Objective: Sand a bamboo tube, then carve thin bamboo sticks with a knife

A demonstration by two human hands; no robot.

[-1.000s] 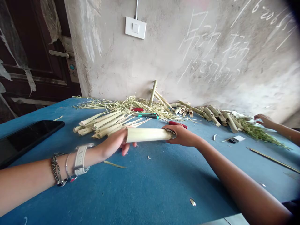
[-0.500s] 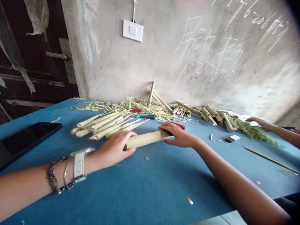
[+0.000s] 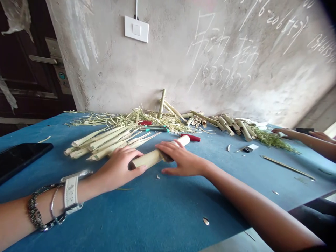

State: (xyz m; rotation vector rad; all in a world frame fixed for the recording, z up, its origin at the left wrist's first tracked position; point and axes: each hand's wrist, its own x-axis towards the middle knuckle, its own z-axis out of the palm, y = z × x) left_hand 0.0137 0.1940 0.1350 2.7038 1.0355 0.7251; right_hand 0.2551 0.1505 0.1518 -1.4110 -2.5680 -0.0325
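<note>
My left hand (image 3: 122, 164) is closed around the near left end of a pale, peeled bamboo tube (image 3: 147, 160), which lies at a slant just over the blue table. Partway along the tube, my right hand (image 3: 181, 157) presses from above, fingers bent over it. Beneath those fingers shows a dark, thin flat piece (image 3: 167, 157) against the tube; its kind is unclear. The tube's far end sticks out past my right hand, close to a red handle (image 3: 191, 137). Left of it, several peeled bamboo pieces with thin tapering ends (image 3: 105, 140) lie in a bundle.
Shavings (image 3: 115, 119) are heaped along the wall, with green-and-black tools (image 3: 154, 128) before them. Cut bamboo tubes (image 3: 228, 124) and leafy sprigs (image 3: 273, 138) lie right. A phone (image 3: 26, 159) rests left. Another person's hand (image 3: 285, 132) reaches in at far right.
My right hand has slid along the tube toward my left hand, uncovering the far end. The tube now slants more steeply. The whole view has shifted to the right.
</note>
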